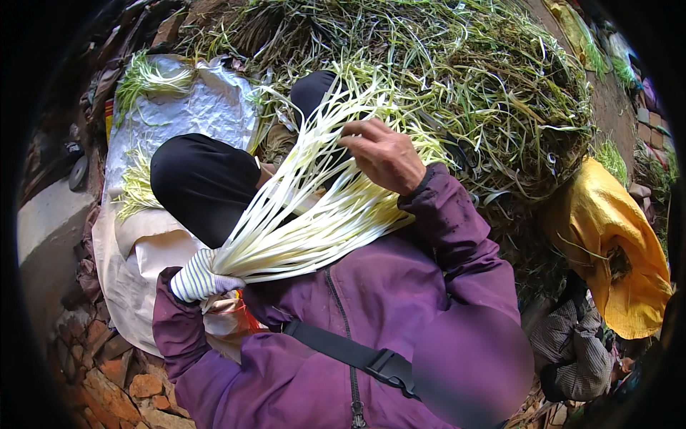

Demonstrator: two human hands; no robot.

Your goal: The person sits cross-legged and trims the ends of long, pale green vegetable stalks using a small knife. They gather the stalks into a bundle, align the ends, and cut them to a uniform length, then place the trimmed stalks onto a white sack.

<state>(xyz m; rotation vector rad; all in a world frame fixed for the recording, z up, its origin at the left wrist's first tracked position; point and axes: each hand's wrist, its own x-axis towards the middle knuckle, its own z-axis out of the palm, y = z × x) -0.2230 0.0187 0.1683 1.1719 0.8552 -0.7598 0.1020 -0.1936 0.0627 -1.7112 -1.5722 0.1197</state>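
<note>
My left hand point(199, 276), in a striped knit glove, is closed round the gathered pale ends of a large bunch of long whitish-yellow leafy stalks point(300, 230), perhaps blanched chives. The stalks fan out up and right across my lap. My bare right hand point(383, 153) is over the upper part of the fan with its fingers curled; whether a stalk is between them cannot be told. Left of my knee, a small heap of yellowish stalks point(140, 185) lies on a pale sheet point(115, 252). A green-tipped bunch point(166, 80) rests on the sheet's far end.
A big heap of loose green and dry leaves point(482, 96) spreads ahead and to the right. Beside it lies a yellow woven sack point(605, 214). Broken bricks point(144, 386) and a concrete block point(51, 214) are at the left. A checked cloth point(576, 343) is at the lower right.
</note>
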